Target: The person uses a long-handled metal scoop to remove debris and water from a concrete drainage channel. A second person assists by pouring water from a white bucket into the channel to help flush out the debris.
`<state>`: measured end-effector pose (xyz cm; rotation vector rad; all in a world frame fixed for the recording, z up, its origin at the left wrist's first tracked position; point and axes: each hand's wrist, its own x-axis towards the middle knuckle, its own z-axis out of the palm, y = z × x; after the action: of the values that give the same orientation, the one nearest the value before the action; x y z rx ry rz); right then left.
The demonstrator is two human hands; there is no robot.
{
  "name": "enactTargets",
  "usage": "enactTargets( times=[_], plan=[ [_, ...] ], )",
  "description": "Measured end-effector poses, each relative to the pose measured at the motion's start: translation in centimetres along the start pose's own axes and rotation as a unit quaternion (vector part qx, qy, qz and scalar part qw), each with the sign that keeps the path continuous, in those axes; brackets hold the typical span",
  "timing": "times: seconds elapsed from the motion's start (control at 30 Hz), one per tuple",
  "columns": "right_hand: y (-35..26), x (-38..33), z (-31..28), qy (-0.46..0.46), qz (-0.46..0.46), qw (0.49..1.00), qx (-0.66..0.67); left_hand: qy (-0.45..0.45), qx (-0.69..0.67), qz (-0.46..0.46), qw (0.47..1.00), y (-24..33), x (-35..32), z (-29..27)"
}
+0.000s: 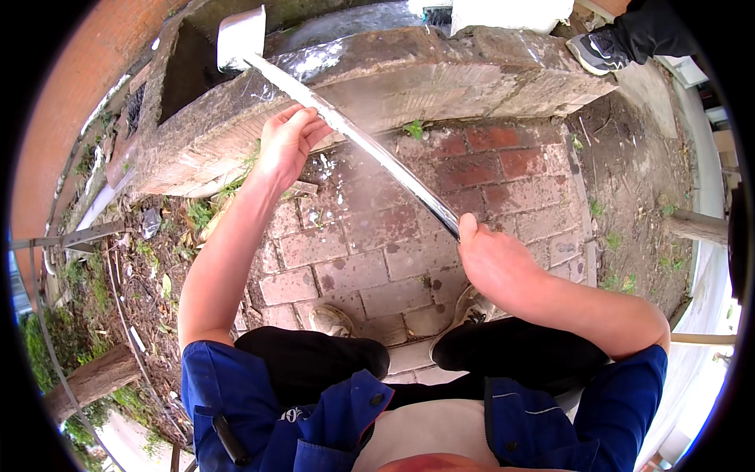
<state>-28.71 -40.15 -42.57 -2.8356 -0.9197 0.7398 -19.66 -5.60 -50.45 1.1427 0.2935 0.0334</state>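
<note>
Right hand (495, 263) grips long blade (370, 145) handle; left hand (287, 141) fingers press blade flat on wet stone slab (440, 75). Sharpening seems midway.

Person seen from above, lower half of frame: blue short-sleeved work jacket (314, 429) w/ dark buttons, open over a white top (429, 429). Bare forearms. Black trousers (314, 358) at centre-bottom, worn pale shoes (330, 318) just above the knees.
</note>
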Motion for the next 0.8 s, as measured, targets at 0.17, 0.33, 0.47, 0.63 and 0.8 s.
enactTargets(
  times=[0.17,0.33,0.47,0.63,0.8],
  plan=[
    [-0.1,0.1,-0.3,-0.003,0.001,1.000,-0.022,0.008,0.026,-0.010,1.000,0.4,0.0,0.7],
    [0.3,0.1,0.0,0.023,-0.005,0.999,-0.043,0.005,0.055,-0.015,0.998,1.0,-0.1,1.2],
    [0.2,0.1,-0.2,0.018,0.002,0.999,-0.049,0.019,0.079,-0.021,0.996,0.9,0.1,1.3],
    [0.6,0.3,-0.4,0.028,0.010,0.998,-0.052,-0.009,0.061,-0.036,0.997,0.3,0.4,-0.6],
    [0.7,0.2,-0.7,0.014,0.007,0.998,-0.058,-0.052,-0.041,-0.048,0.997,0.6,-0.1,-0.6]
  ],
)
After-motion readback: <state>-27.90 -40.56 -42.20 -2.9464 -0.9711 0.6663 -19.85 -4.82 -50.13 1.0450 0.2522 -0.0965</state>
